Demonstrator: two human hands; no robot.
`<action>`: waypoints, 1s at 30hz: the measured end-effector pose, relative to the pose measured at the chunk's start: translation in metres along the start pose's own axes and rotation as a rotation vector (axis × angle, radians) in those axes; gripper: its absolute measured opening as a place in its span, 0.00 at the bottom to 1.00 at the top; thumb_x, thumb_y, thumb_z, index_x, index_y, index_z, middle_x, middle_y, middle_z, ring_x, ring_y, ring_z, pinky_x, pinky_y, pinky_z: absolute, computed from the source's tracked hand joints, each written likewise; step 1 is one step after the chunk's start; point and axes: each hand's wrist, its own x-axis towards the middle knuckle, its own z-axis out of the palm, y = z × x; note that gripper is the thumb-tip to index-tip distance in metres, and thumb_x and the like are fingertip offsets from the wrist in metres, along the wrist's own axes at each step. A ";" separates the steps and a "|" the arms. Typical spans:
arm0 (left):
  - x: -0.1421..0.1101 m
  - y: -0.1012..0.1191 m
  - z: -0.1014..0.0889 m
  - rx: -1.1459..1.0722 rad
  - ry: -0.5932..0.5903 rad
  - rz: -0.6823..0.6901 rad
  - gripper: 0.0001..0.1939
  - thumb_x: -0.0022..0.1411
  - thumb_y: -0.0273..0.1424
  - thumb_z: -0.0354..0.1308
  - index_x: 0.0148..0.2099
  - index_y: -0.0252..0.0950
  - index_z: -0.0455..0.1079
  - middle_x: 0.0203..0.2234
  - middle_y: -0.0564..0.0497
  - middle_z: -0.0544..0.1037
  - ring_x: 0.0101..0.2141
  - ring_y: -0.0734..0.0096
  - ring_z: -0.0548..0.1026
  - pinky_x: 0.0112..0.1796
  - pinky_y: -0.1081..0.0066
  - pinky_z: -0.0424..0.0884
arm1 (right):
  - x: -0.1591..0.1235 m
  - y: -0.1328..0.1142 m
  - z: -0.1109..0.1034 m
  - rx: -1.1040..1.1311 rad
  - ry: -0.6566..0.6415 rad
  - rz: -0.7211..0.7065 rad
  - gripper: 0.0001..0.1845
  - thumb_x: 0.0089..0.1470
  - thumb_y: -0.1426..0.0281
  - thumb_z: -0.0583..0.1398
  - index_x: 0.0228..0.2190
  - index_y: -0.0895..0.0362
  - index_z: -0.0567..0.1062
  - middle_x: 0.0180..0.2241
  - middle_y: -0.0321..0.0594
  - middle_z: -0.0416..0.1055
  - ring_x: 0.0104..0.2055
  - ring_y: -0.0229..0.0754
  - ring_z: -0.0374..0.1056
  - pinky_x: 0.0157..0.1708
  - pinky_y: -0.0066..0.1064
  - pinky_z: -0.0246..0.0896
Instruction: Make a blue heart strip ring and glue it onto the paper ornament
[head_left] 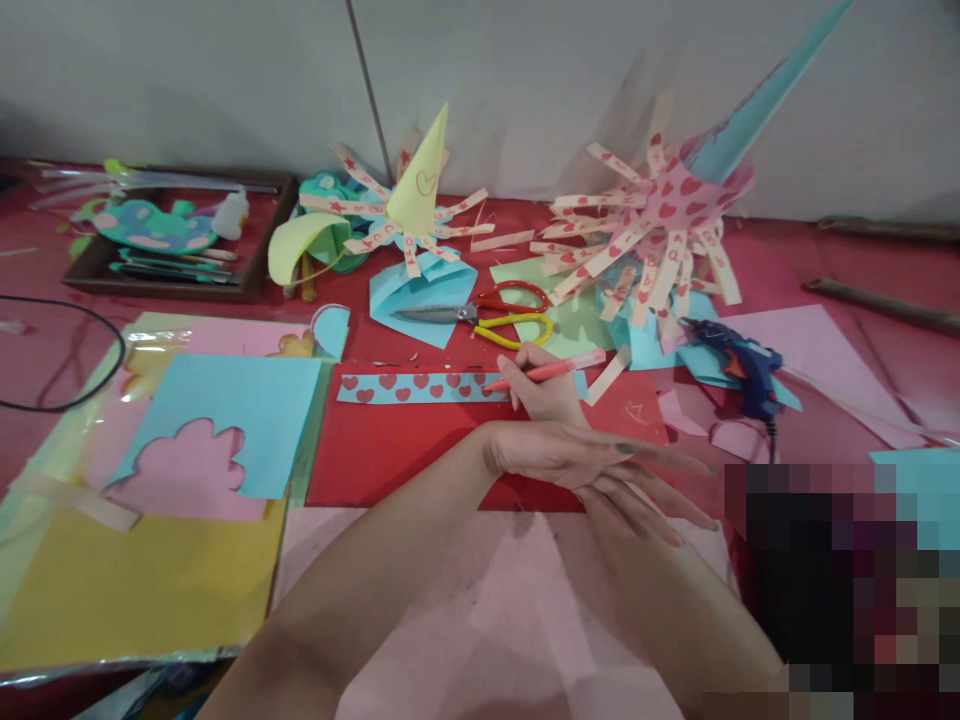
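My right hand (546, 388) grips a red pen (562, 368), its tip on a light-blue paper strip (409, 388). Red hearts cover the strip's visible part, and my hand hides some of its right portion. The strip lies on a red sheet (390, 455). My left hand (600, 465) is open, crossed over my right wrist with its fingers stretched out to the right, holding nothing. Just beyond the strip are scissors (476, 315) with one red and one yellow handle, partly on folded blue paper (420, 290).
Two paper cone crafts with lettered strips, one yellow (420, 190) and one blue-tipped (667, 200), stand by the wall. A glue gun (739, 365) lies at right, its cord trailing. A brown tray (259, 245) holds pens and a small white bottle. Cut paper sheets (281, 420) lie left.
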 end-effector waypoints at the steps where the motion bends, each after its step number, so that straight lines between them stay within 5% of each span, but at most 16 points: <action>1: 0.000 0.000 0.000 -0.001 -0.003 0.004 0.45 0.58 0.50 0.43 0.66 0.22 0.39 0.62 0.32 0.47 0.61 0.46 0.51 0.51 0.46 0.57 | 0.000 0.000 0.000 0.000 0.005 0.000 0.20 0.48 0.56 0.60 0.16 0.50 0.58 0.11 0.31 0.57 0.19 0.38 0.63 0.17 0.29 0.57; 6: 0.002 0.003 -0.001 -0.001 -0.085 -0.020 0.43 0.58 0.50 0.44 0.66 0.25 0.41 0.62 0.34 0.49 0.61 0.46 0.51 0.52 0.47 0.57 | 0.000 -0.002 0.000 0.004 -0.023 0.011 0.20 0.48 0.57 0.61 0.16 0.50 0.59 0.13 0.32 0.60 0.21 0.38 0.64 0.17 0.29 0.57; 16: 0.001 -0.002 -0.001 0.003 -0.011 0.000 0.45 0.57 0.50 0.44 0.66 0.23 0.41 0.62 0.34 0.47 0.61 0.45 0.50 0.51 0.47 0.58 | 0.000 0.000 -0.001 -0.010 -0.007 -0.023 0.19 0.50 0.59 0.60 0.16 0.50 0.59 0.12 0.32 0.59 0.21 0.38 0.64 0.18 0.30 0.57; 24: 0.003 0.001 -0.003 -0.020 -0.113 -0.021 0.46 0.56 0.50 0.47 0.66 0.26 0.39 0.61 0.34 0.49 0.61 0.46 0.51 0.52 0.47 0.58 | 0.001 0.004 0.000 0.076 0.015 -0.073 0.18 0.50 0.58 0.60 0.17 0.50 0.60 0.12 0.28 0.62 0.19 0.33 0.64 0.19 0.25 0.60; 30: 0.007 -0.006 -0.007 -0.035 -0.085 -0.034 0.48 0.55 0.52 0.48 0.66 0.23 0.39 0.61 0.33 0.49 0.61 0.45 0.52 0.50 0.47 0.60 | 0.001 0.004 0.000 0.087 0.004 -0.094 0.18 0.50 0.57 0.59 0.17 0.50 0.60 0.11 0.26 0.60 0.17 0.32 0.61 0.19 0.25 0.60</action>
